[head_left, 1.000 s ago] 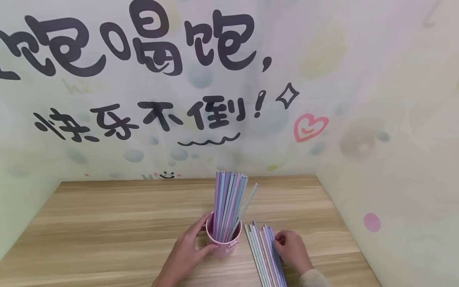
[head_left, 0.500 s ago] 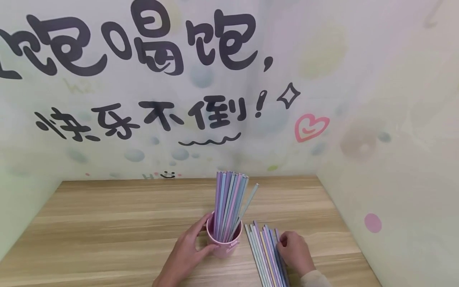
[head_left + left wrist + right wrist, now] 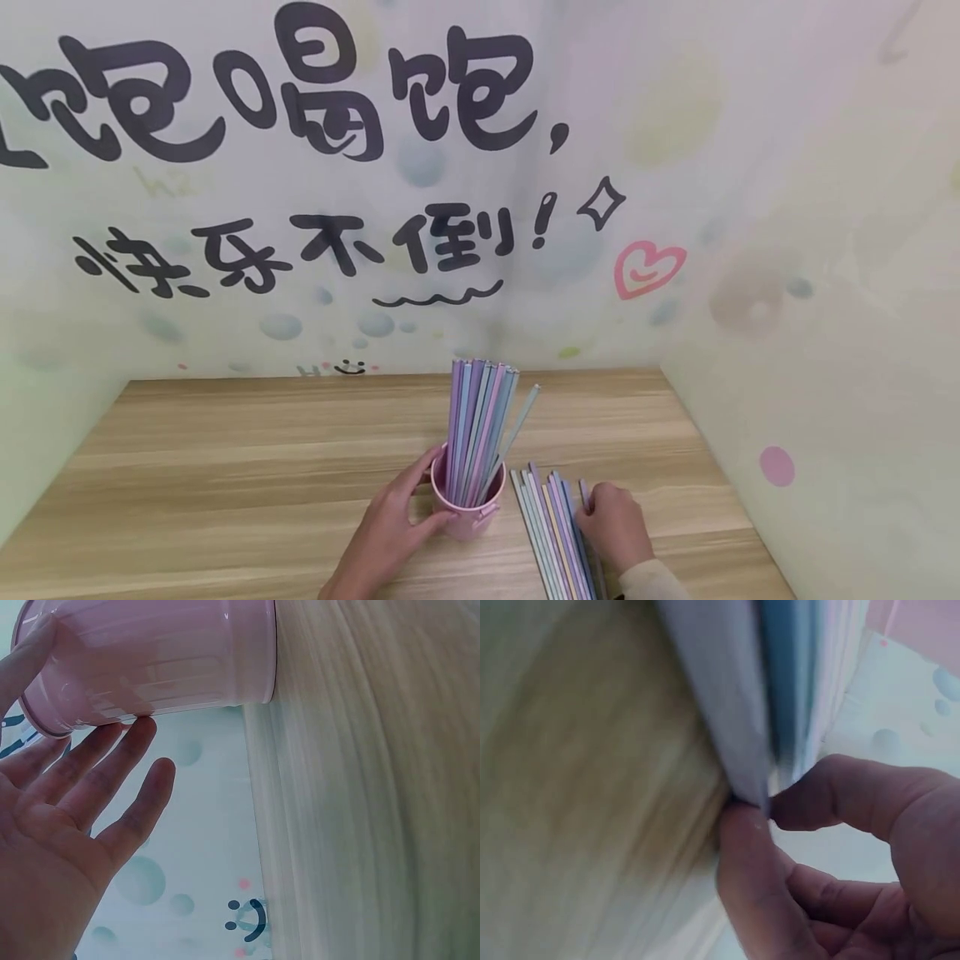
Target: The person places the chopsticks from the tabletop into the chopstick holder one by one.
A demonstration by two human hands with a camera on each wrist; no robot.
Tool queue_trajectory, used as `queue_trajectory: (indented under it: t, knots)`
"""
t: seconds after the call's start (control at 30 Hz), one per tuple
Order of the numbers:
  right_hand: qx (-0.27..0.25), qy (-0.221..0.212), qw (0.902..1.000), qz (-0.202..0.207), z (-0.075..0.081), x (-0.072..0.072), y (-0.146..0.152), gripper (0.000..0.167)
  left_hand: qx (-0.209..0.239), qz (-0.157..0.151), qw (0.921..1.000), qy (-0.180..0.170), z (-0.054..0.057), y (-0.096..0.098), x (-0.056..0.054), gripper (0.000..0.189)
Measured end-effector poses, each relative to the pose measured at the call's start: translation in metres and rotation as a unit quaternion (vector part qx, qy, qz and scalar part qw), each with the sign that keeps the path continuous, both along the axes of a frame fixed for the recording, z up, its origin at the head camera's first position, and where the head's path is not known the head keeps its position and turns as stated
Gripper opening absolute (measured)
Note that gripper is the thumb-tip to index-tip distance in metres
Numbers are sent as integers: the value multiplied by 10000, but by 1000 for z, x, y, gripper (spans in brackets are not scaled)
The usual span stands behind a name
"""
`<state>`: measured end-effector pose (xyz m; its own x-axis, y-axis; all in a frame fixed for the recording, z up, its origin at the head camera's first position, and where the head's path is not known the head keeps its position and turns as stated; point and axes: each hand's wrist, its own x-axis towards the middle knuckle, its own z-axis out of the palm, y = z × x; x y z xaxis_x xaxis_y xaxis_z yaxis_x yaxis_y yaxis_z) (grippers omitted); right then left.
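Wood-grain tabletop (image 3: 225, 467) spans below your left hand (image 3: 390, 525) and right hand (image 3: 617, 525). Left thumb and fingers hold a glossy pink round bucket (image 3: 468, 523), upright sticks (image 3: 480, 433) inside. Just left of your right hand: flat row of slim pastel sticks (image 3: 555, 533). Change since a second ago: lavender-grey straight stick (image 3: 724, 690), pinched by right thumb and finger, now parts from the row at its far end. Judgement: one stick singled out.

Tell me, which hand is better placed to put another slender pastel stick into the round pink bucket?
Probably the right hand: it pinches a lilac stick beside the row of sticks, while the left hand holds the bucket.
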<state>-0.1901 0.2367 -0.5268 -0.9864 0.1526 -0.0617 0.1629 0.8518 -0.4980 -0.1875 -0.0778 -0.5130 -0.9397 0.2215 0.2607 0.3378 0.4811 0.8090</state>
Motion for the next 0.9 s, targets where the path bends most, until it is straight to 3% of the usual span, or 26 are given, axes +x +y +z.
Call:
queue_trajectory:
  t: [0.27,0.43,0.63,0.77,0.9]
  knots:
    - [-489,-80,9987,-152,-2,-2,10,15,33,-32,10000,-6,-1,-1,0,90]
    - [-958,19,9952,-196,8,-2,17,12,20,-52,10000,20,-1,-1,0,90]
    - [-1292,430,9901,-339,36,-5,21,7,-3,-14,10000,-4,0,0,0,90]
    - [-1919,745,9773,-498,59,-11,19,8,-6,-7,10000,51,0,0,0,90]
    - [-2294,1517,9592,-655,81,-15,12,11,-20,18,10000,71,0,0,0,91]
